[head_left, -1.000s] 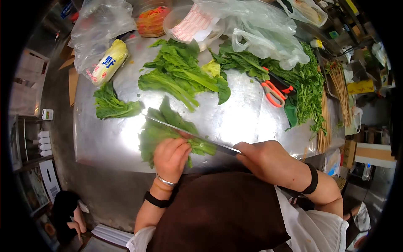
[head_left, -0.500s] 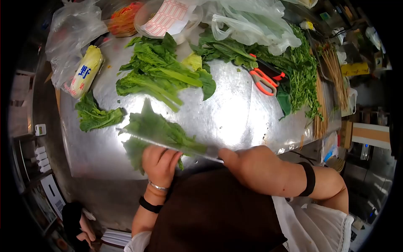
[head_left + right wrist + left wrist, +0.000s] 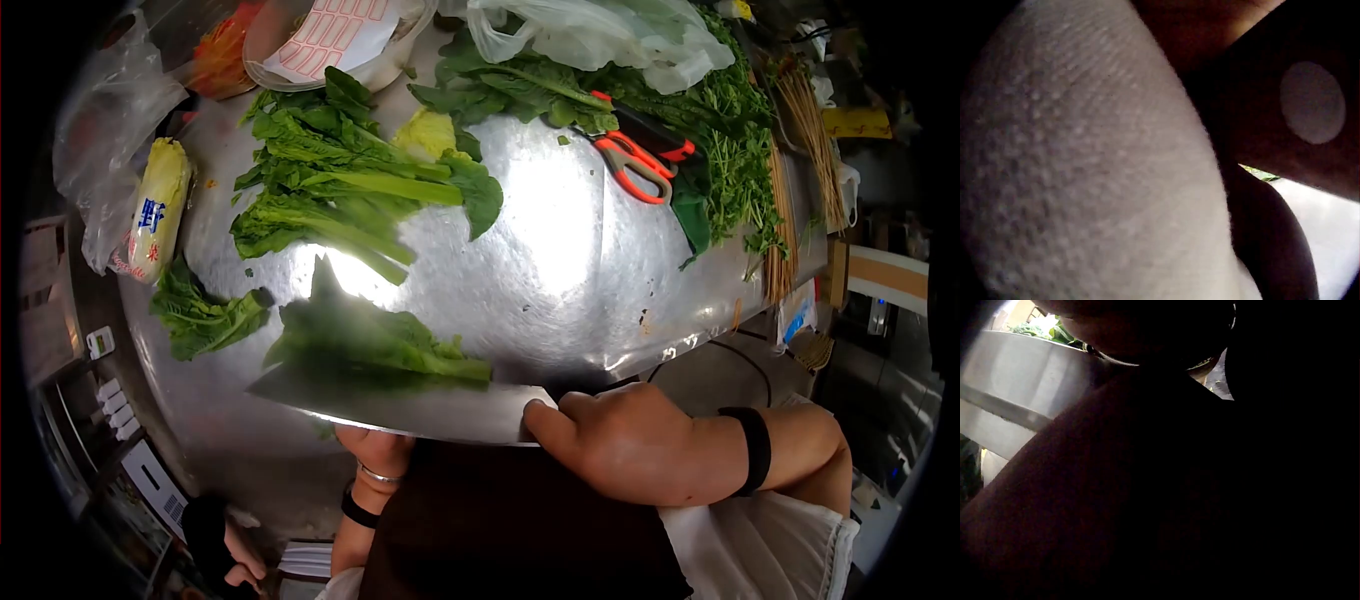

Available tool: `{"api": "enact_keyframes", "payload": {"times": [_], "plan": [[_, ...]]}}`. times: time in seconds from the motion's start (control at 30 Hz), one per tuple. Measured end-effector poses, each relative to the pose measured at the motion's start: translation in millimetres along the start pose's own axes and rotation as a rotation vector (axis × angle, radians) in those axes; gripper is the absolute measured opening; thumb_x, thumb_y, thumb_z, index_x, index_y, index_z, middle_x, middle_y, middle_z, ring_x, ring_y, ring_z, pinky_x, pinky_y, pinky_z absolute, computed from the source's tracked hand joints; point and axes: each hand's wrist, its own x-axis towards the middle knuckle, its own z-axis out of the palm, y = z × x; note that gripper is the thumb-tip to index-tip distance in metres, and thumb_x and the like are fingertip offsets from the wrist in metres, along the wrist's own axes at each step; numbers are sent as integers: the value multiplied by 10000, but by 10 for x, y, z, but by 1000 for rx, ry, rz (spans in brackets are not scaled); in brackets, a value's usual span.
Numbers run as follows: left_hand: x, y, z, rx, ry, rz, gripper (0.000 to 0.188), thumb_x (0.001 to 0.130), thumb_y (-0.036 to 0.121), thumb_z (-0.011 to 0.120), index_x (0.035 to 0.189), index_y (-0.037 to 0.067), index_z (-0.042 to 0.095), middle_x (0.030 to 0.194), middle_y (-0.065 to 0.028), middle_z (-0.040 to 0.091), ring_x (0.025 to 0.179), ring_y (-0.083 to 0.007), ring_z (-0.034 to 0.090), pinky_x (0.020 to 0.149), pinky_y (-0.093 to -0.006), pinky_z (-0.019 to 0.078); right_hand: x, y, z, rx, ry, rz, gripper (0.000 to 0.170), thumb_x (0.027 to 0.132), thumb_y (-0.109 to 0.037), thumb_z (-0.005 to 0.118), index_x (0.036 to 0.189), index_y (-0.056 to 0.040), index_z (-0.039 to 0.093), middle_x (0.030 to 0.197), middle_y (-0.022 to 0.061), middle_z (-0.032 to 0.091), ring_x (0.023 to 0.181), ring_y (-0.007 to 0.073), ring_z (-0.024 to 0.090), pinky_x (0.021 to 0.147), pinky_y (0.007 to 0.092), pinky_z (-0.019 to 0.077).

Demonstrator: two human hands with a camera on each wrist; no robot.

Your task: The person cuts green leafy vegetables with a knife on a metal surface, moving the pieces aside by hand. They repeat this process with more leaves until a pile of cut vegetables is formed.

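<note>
My right hand (image 3: 620,435) grips a broad kitchen knife (image 3: 440,412) by its handle, the thumb up against the blade. In the right wrist view a dark brown handle (image 3: 1260,119) with a pale round rivet crosses close to the lens. The blade points left, its flat face showing, in front of a bunch of leafy greens (image 3: 385,340) at the table's near edge. Most of my left hand (image 3: 375,450) is hidden under the blade; its back and wrist show just below. The left wrist view is mostly dark.
Cut greens (image 3: 330,185) lie behind on the steel table (image 3: 540,260), a smaller leaf bunch (image 3: 210,315) and wrapped cabbage (image 3: 160,210) at left. Orange-handled scissors (image 3: 640,170), herbs (image 3: 740,150) and wooden skewers (image 3: 783,230) are at right, plastic bags (image 3: 610,45) and a tub (image 3: 262,60) farther back.
The knife has come down toward the body and turned its flat face up, now covering most of the left hand. The head view has shifted, so the table things sit farther left.
</note>
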Motion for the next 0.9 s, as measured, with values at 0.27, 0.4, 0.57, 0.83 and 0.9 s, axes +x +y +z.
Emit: {"api": "enact_keyframes", "payload": {"times": [0.27,0.4,0.57,0.83,0.9], "plan": [[269,156,-46,114,75,155,267,808,114,789,1064,40,771,1115,-121,712,987,-371,672,867,-457,527,53,42,-81,-8,-64,19,249,862,-77,618,1098,-33,555,715,71,594,547,277,645,442,396,511],[308,181,-72,84,61,147,230,776,127,836,985,66,762,1074,-99,707,950,-343,655,827,-441,517,131,73,-105,70,-63,16,254,870,-71,610,1111,-14,551,706,105,618,564,321,658,443,428,506],[408,252,-94,17,67,160,250,743,121,884,929,96,718,1043,-71,697,937,-306,640,808,-417,511,434,115,25,170,-29,-2,224,883,-59,607,1085,4,532,630,159,617,586,371,672,480,470,511],[354,289,-50,46,133,141,296,735,97,885,982,93,723,1061,-64,690,949,-302,636,824,-408,517,435,128,237,155,6,-32,284,860,-17,607,1127,35,523,754,186,676,721,399,709,604,492,562],[329,334,-80,67,101,124,305,735,78,871,1007,99,733,1077,-67,679,969,-306,631,840,-413,512,222,215,179,79,-34,11,276,874,-34,595,1133,30,524,741,178,672,706,392,707,595,492,559]]}}
